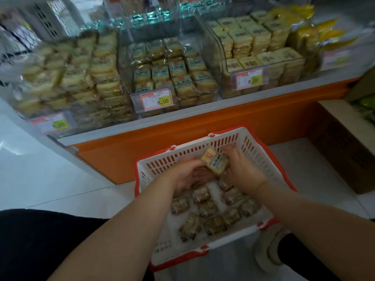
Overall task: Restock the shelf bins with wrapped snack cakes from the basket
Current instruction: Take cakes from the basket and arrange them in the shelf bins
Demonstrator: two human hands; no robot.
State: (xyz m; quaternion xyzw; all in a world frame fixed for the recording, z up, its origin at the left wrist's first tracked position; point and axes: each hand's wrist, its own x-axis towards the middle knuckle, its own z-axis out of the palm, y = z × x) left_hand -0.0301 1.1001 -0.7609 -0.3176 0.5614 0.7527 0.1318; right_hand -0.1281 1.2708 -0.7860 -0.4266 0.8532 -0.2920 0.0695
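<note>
Both hands are over the white basket (261,157) on the floor: the right hand (241,171) has its grip pinching one wrapped snack cake (215,161), lifted clear of the rest. The left hand (188,175) is cupped beside it, fingers loose, touching the cake's edge. More cakes (211,209) lie in the basket bottom; the shelf bins (172,78) above are packed.

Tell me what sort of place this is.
Most likely a small grocery or snack shop: clear plastic shelf bins stacked with wrapped cakes, red-and-yellow price tags on the bin fronts, and a white-and-red plastic shopping basket on the tiled floor.
</note>
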